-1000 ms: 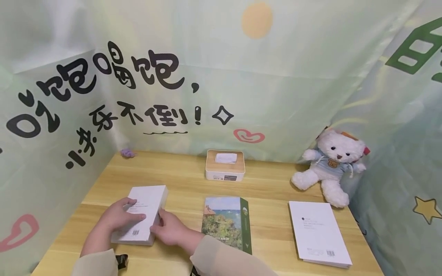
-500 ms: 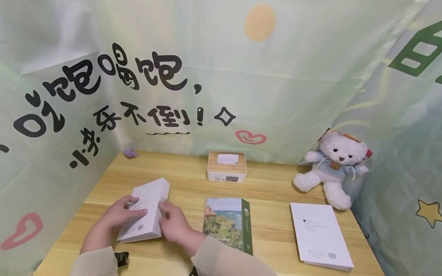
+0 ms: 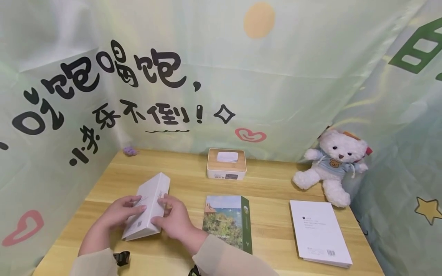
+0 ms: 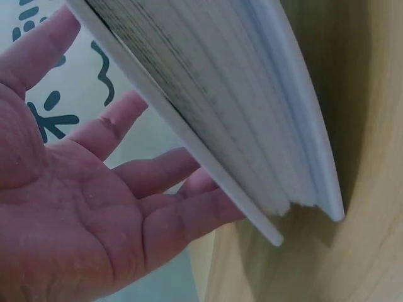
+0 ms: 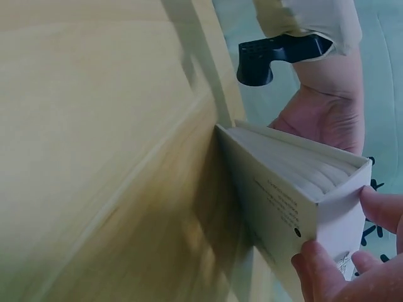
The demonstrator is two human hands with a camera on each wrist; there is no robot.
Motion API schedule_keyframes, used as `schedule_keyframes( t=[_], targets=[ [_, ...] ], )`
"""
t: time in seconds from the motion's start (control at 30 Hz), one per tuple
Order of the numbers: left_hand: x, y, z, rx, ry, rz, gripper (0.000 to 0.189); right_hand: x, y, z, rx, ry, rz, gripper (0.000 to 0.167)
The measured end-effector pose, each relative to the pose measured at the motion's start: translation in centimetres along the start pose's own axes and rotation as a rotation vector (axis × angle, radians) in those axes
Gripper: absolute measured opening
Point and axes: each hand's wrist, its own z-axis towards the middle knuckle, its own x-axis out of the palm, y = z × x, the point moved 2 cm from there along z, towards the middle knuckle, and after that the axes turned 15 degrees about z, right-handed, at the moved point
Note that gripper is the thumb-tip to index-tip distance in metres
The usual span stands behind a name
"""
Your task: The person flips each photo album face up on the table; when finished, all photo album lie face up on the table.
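Note:
A thick white hardcover book [image 3: 153, 209] stands tilted at the left of the table, spine raised toward the right. My left hand [image 3: 116, 214] touches its slanted cover with thumb and fingertips; the left wrist view shows the fingers [image 4: 167, 170] fairly straight against that cover, beside the page block. At the spine, my right hand [image 3: 177, 219] pinches the book with thumb and fingers on either side. In the right wrist view, the lower cover [image 5: 271, 207] leans over the tabletop, and the pages show between the covers.
A photo album [image 3: 223, 222] with a painted seaside cover lies mid-table, right of my right hand. Another white book [image 3: 319, 234] lies farther right. A tissue box [image 3: 226, 165], a white teddy bear [image 3: 338, 165] and a small purple object [image 3: 130, 151] stand along the back.
The book lay nearly flat one second ago; its right, spine side has been raised and it now leans steeply. My right hand has shifted slightly up and right along the spine.

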Motion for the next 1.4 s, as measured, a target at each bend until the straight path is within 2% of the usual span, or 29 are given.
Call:
schedule_keyframes(
  t=[0.13, 0.3, 0.43, 0.57, 0.8, 1.0, 1.2, 1.4],
  targets=[
    [0.0, -0.4, -0.3, 0.005, 0.001, -0.055, 0.079, -0.1, 0.3, 0.1, -0.015, 0.005, -0.004, 0.056],
    [0.1, -0.6, -0.7, 0.024, -0.018, -0.070, 0.074, -0.1, 0.2, -0.1, -0.019, -0.023, -0.063, 0.054],
    [0.1, -0.7, -1.0, 0.066, -0.015, -0.096, 0.067, 0.1, 0.4, -0.3, -0.034, -0.044, -0.071, 0.065],
    [0.2, -0.8, -1.2, 0.074, -0.016, -0.120, 0.063, 0.2, 0.5, -0.3, -0.023, -0.091, -0.043, 0.082],
    [0.9, -1.7, -1.4, 0.058, -0.103, -0.138, 0.054, -0.1, 0.1, -0.3, 0.007, -0.100, -0.012, 0.084],
    [1.1, -3.3, -1.7, 0.049, -0.160, -0.094, 0.060, -0.2, 0.1, -0.1, -0.003, -0.099, 0.021, 0.085],
    [1.2, -4.6, -1.9, 0.038, -0.203, -0.039, 0.072, -0.2, 0.3, -0.1, -0.006, -0.118, -0.022, 0.080],
    [1.2, -5.7, -2.4, 0.036, -0.222, -0.057, 0.074, -0.3, 0.7, -0.2, -0.028, -0.136, 0.013, 0.075]
  ],
)
